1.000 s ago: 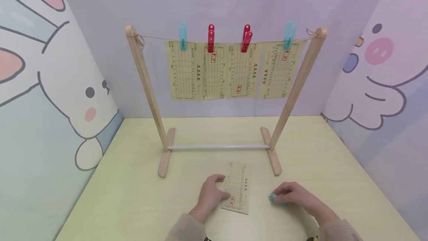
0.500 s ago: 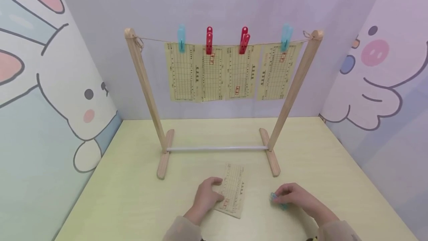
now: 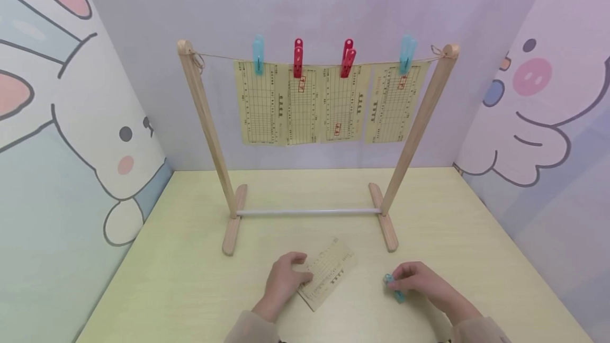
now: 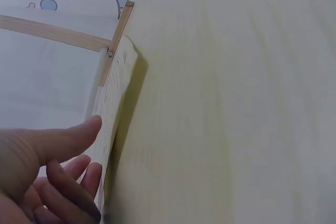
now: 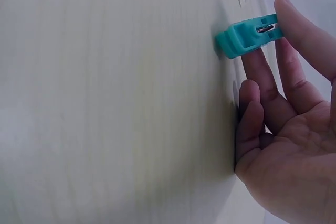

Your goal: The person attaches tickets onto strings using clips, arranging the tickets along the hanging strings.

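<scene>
On the table [image 3: 190, 279], front of the wooden rack [image 3: 205, 120]: left hand [image 3: 282, 282] rests fingers on the near-left end of a yellow paper slip [image 3: 329, 273], which lies skewed, its far end lifted a little off the surface in the left wrist view. Fingers relaxed, not gripping. Right hand [image 3: 419, 279], well apart from the left, pinches a teal clothespin [image 5: 247, 34] between thumb and fingers, the peg low against the table.

Risks, as judged: thin slip may slide or crease under fingertip pressure instead of lifting. Peg is held by its tail end only; a loose pinch could let it twist or drop.
</scene>
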`<act>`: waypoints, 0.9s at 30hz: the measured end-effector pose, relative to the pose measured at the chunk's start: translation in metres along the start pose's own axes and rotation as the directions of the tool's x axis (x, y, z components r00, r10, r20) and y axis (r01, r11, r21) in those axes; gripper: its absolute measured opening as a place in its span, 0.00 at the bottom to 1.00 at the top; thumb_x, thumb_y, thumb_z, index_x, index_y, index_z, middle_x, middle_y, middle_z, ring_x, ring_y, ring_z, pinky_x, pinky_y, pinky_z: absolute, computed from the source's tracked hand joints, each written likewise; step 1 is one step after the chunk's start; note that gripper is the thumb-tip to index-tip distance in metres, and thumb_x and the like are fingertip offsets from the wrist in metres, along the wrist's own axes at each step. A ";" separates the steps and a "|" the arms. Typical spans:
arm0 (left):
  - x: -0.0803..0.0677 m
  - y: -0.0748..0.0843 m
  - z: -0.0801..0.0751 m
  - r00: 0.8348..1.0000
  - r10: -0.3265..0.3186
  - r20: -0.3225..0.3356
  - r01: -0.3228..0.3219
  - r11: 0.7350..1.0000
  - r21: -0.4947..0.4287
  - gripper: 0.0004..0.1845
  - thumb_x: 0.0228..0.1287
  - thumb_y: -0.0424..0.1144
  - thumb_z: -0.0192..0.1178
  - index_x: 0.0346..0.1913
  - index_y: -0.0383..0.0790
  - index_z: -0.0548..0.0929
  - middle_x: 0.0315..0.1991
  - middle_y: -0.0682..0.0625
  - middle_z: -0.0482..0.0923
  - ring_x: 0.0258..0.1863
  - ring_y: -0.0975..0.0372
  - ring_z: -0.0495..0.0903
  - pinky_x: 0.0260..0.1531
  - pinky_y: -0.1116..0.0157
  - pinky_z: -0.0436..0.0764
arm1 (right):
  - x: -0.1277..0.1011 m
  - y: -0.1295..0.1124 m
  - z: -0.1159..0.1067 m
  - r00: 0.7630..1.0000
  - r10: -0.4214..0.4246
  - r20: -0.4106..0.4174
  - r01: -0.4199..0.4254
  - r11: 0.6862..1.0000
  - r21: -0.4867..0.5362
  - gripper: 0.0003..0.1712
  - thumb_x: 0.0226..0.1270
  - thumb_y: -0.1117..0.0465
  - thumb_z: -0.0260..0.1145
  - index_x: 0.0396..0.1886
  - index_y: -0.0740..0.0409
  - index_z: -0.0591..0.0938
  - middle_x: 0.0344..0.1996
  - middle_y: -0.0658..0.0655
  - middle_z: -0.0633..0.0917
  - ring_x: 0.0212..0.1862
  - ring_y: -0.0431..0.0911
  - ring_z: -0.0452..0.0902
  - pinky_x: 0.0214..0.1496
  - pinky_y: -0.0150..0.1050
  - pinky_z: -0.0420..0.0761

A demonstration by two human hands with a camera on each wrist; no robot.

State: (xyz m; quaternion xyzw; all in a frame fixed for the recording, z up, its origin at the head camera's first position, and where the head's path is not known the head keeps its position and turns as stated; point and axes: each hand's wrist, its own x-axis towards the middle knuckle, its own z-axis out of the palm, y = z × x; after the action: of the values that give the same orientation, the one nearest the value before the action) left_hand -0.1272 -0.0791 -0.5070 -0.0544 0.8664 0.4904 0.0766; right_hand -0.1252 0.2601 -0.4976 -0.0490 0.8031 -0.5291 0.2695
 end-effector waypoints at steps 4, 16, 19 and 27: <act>0.002 0.001 0.002 1.000 -0.029 0.002 0.029 0.999 0.046 0.27 0.42 0.35 0.76 0.51 0.43 0.83 0.50 0.46 0.84 0.56 0.46 0.78 0.57 0.43 0.74 | 0.000 -0.001 0.000 1.000 -0.009 -0.025 0.010 1.000 0.010 0.13 0.64 0.58 0.69 0.40 0.64 0.80 0.34 0.51 0.82 0.43 0.47 0.74 0.49 0.40 0.69; 0.003 0.004 0.003 0.998 -0.054 0.021 0.051 0.990 0.132 0.24 0.41 0.32 0.76 0.47 0.43 0.85 0.46 0.48 0.86 0.49 0.50 0.82 0.51 0.46 0.78 | -0.007 -0.007 -0.004 0.997 0.004 -0.082 -0.002 1.000 0.031 0.31 0.64 0.57 0.69 0.64 0.68 0.74 0.49 0.57 0.83 0.51 0.44 0.74 0.55 0.46 0.73; 0.003 0.004 0.003 0.998 -0.063 0.029 0.058 0.989 0.136 0.23 0.41 0.32 0.75 0.46 0.44 0.86 0.45 0.48 0.87 0.46 0.52 0.83 0.49 0.47 0.79 | -0.009 -0.011 -0.004 0.995 -0.002 -0.095 0.003 1.000 0.007 0.29 0.65 0.56 0.67 0.61 0.67 0.76 0.56 0.61 0.82 0.55 0.45 0.74 0.59 0.50 0.73; 0.002 0.003 0.003 0.999 -0.029 0.020 0.026 0.993 0.119 0.22 0.39 0.33 0.75 0.44 0.47 0.86 0.46 0.49 0.85 0.42 0.56 0.81 0.44 0.50 0.80 | -0.007 -0.022 -0.004 0.993 -0.025 -0.118 0.027 0.999 0.018 0.30 0.64 0.58 0.67 0.61 0.71 0.73 0.52 0.57 0.84 0.52 0.44 0.77 0.53 0.38 0.75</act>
State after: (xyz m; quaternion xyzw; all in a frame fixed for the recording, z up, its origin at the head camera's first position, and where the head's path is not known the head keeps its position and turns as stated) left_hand -0.1298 -0.0751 -0.5066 -0.0563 0.8923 0.4375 0.0959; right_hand -0.1251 0.2562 -0.4745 -0.0255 0.8118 -0.5423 0.2151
